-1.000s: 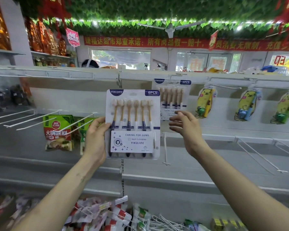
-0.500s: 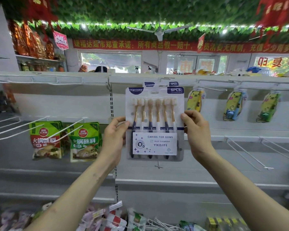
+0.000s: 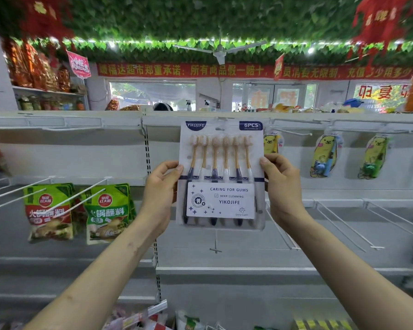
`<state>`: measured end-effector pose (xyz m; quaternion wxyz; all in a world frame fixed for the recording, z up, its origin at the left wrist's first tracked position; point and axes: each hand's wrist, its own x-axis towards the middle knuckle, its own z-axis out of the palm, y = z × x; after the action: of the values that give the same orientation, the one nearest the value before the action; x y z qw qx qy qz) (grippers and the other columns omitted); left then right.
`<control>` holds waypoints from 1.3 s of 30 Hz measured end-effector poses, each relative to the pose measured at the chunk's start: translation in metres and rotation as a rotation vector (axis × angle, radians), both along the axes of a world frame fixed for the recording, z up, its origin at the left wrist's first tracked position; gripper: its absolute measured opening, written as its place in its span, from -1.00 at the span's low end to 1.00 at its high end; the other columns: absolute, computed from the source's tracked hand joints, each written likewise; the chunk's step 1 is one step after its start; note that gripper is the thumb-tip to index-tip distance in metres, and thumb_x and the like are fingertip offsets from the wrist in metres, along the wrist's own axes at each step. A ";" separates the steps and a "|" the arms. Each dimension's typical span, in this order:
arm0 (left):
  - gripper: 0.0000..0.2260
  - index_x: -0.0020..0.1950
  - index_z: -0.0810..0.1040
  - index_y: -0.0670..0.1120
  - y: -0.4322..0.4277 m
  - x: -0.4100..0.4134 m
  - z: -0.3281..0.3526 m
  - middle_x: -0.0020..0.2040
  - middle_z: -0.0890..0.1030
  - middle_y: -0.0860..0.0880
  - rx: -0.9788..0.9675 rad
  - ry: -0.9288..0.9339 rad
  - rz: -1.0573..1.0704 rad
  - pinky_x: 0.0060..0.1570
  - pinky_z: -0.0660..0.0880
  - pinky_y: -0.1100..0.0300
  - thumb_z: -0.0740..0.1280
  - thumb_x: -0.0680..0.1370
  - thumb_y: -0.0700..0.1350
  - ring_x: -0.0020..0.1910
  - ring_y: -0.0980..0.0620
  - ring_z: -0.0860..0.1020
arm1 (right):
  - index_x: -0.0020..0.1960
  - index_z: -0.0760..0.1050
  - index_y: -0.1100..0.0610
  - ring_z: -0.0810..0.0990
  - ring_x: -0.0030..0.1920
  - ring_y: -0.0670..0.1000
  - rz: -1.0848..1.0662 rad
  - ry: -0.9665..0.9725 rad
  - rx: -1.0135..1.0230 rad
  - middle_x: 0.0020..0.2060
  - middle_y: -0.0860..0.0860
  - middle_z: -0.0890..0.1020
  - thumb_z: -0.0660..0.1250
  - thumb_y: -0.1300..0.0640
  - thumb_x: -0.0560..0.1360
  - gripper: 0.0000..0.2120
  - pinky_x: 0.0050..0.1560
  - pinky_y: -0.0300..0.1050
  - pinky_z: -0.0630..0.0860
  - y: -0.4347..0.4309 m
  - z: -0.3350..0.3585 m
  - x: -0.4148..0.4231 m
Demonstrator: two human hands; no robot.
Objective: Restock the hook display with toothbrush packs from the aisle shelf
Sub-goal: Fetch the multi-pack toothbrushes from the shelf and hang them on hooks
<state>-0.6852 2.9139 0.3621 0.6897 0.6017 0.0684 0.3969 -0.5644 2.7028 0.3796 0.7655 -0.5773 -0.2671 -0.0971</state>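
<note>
A six-piece YIKOJIFE toothbrush pack (image 3: 221, 175) is upright in front of the top hook rail (image 3: 320, 121), its upper edge level with the rail. My left hand (image 3: 161, 194) grips its left edge and my right hand (image 3: 281, 186) grips its right edge, thumbs on the front. The pack hides the hook behind it and any pack hanging there. A bare white hook (image 3: 215, 241) pokes out just below the pack.
Yellow children's toothbrush packs (image 3: 324, 154) hang on hooks to the right. Green sauce pouches (image 3: 107, 211) hang lower left under long bare hooks (image 3: 81, 194). More bare hooks (image 3: 343, 225) stick out lower right. Loose packets lie on the bottom shelf (image 3: 150, 315).
My left hand carried the pack right and up to the top rail, covering the pack that hung there. My right hand, free a second ago, now grips the right edge.
</note>
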 end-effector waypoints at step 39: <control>-0.91 0.05 0.66 -0.06 0.103 0.183 -0.005 -0.03 0.72 -0.08 0.068 0.166 0.074 -0.03 0.61 0.06 0.37 0.66 -0.12 -0.09 -0.01 0.65 | 0.03 0.63 0.08 0.73 0.04 0.15 -0.100 0.162 -0.265 -0.03 0.08 0.74 0.29 0.06 0.66 -0.83 0.07 0.28 0.69 0.091 -0.003 0.174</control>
<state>-0.5024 3.0171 0.3569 0.6457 0.6528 0.1340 0.3728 -0.3899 2.7933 0.3765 0.6958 -0.6919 -0.1858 -0.0520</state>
